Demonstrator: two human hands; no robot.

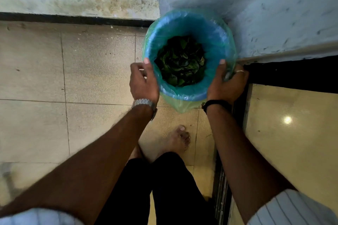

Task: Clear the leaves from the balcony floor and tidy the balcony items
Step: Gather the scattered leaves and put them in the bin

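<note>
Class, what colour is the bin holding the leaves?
Blue bin, lined with a translucent green bag; head view.
</note>
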